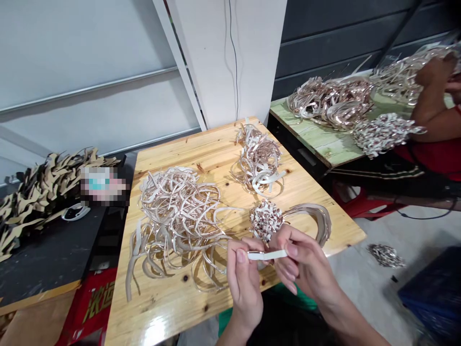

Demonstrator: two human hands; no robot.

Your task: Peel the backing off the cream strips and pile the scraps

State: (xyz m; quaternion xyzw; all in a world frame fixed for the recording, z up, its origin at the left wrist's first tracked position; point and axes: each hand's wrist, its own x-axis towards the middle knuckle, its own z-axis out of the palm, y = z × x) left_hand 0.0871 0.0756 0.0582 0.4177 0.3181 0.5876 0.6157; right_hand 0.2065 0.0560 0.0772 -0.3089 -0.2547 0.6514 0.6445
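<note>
Work in hand at a pale, knotty wooden desk [173, 310], and by my judgement well short of finished: just beyond my fingers sits a rounded clump of short white and rose-gold pieces [265, 220], seemingly the part done (how many, I cannot count). Far more looks left. A broad tangle of long, curling cream and rose-gold strips [176, 204] spreads to the left of my fingers, a smaller tangle of shiny rose-gold strips [260, 156] lies farther beyond them, and a curved sheaf of flat beige strips [324, 223] rests beyond my right fingers [291, 250], off to their right. Between both hands, at the desk's near edge, I hold a narrow, flat white strip [267, 255]. My left fingers [241, 259] pinch one end, thumb uppermost; the right pinch the other, their lower fingers loosely spread beneath.
</note>
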